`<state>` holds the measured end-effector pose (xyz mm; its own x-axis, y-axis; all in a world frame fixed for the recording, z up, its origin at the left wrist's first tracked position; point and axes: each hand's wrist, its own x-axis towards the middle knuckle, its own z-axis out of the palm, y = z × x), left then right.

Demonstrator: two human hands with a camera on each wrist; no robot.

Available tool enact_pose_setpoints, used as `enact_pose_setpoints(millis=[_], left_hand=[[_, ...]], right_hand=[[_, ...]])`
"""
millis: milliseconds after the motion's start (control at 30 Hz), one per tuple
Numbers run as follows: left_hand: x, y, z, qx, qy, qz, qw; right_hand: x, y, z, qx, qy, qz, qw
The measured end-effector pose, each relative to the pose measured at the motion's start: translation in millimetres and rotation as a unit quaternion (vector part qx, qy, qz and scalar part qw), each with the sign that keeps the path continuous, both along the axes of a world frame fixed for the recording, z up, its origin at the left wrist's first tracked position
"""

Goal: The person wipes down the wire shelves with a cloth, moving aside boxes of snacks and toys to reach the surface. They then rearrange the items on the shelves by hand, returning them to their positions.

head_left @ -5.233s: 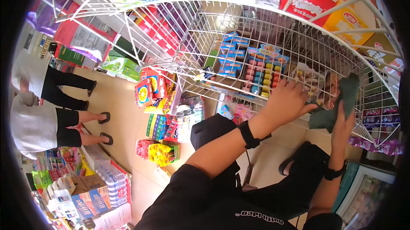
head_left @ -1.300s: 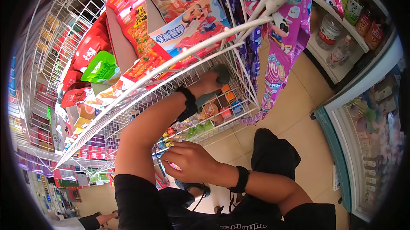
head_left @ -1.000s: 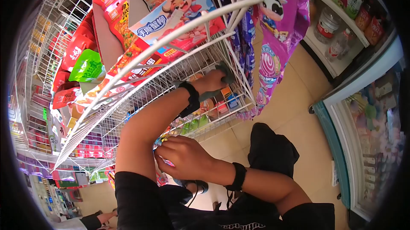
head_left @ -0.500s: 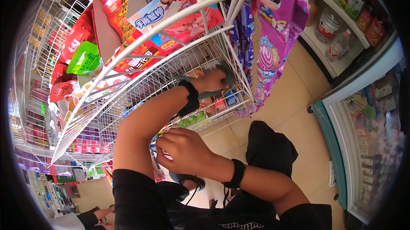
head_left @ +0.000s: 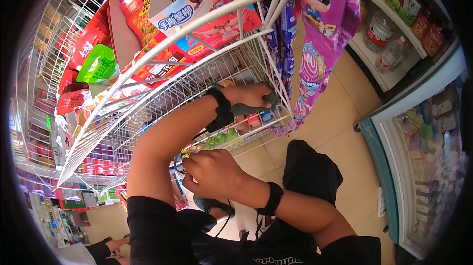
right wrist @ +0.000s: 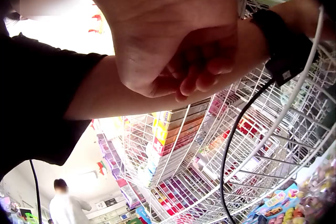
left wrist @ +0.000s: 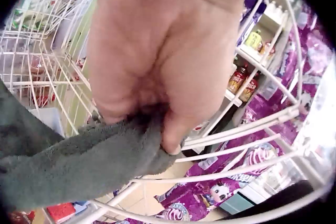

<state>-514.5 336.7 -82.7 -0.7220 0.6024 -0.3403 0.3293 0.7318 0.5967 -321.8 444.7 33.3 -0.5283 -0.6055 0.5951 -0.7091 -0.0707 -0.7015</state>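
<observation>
In the head view my left hand (head_left: 251,96) grips a dark green cloth (head_left: 246,110) inside a white wire basket, near its right end wall. The left wrist view shows the plush cloth (left wrist: 94,161) bunched under my fingers, the thumb (left wrist: 171,145) pinching its edge close to the white wires (left wrist: 241,169). My right hand (head_left: 212,172) is in front of the basket, below the left forearm, its fingers loosely curled. Nothing shows in that right hand (right wrist: 178,40) in the right wrist view.
Snack boxes (head_left: 207,23) fill the upper basket, behind its curved white rim (head_left: 197,16). Purple packets (head_left: 315,53) hang at its right end. Small goods (head_left: 221,139) lie in the lower basket. A freezer with a teal edge (head_left: 382,166) stands at the right.
The view has turned to the basket's right end. The cloth, 5.2 seconds ago in the right hand, is in the left. Over the last half second the left hand has shifted slightly down and right.
</observation>
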Motion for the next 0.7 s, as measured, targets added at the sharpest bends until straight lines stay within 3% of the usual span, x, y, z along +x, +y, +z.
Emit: enact_pose_setpoints(millis=[67,133,200,267,333,367,533,600,700], left_hand=[[6,6,26,0.022,-0.057,0.009,0.998],[6,2,50,-0.048,-0.014,-0.017,0.999],[-3,-23,63,-0.049,0.063,0.026,0.996],[-9,-58,74,-0.072,0.203,0.193,0.957],[-13,-81,76,0.027,0.353,0.323,0.878],[-14,-82,74,0.025,0.352,0.322,0.878],[-13,-50,71,-0.123,0.140,0.304,0.934],[-19,-39,35,-0.119,0.085,0.163,0.976],[-26,-35,-30,-0.070,0.116,0.113,0.984]], right_hand=[[1,1,1,-0.003,-0.002,0.003,1.000],[3,1,0,0.003,0.000,0.000,1.000],[2,4,-1,0.010,0.002,-0.006,1.000],[0,6,-2,0.017,0.001,-0.008,1.000],[-3,9,1,0.015,-0.004,-0.011,1.000],[-4,10,2,0.013,-0.009,-0.013,1.000],[0,4,-2,0.000,-0.016,-0.008,1.000],[1,2,-3,-0.001,-0.019,-0.005,1.000],[2,3,-4,0.012,-0.025,0.000,1.000]])
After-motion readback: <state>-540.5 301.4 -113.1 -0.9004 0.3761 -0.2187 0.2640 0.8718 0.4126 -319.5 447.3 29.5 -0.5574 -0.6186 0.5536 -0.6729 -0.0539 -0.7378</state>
